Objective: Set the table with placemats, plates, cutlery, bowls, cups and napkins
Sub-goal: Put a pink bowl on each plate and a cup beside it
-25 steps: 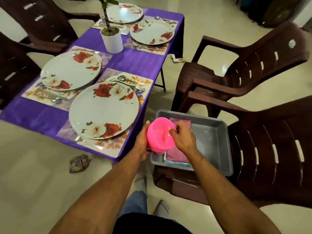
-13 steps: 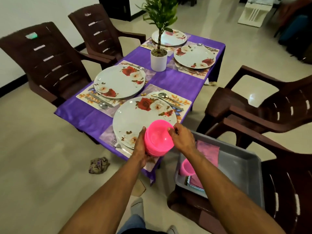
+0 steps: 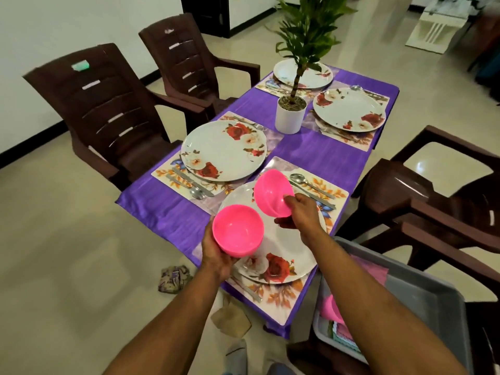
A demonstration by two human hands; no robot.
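Observation:
My left hand (image 3: 216,253) grips a stack of pink bowls (image 3: 238,230) from below, over the near plate's left edge. In my right hand (image 3: 301,216) is a single pink bowl (image 3: 273,192), pinched by its rim and tilted above the near floral plate (image 3: 281,255). That plate rests on a placemat (image 3: 319,190) with a spoon (image 3: 300,180) and knife beside it. Three more floral plates on placemats lie on the purple table (image 3: 319,155), one at the left (image 3: 223,150) and two at the far end.
A white pot with a green plant (image 3: 290,115) stands mid-table. Brown plastic chairs surround the table. A grey tub (image 3: 422,296) on the right chair holds a pink cup (image 3: 331,308) and folded cloths. Crumpled wrappers lie on the floor near my feet.
I have lifted the bowl stack from the tub over the near plate. My right hand has pulled one bowl off the stack and raised it to the right.

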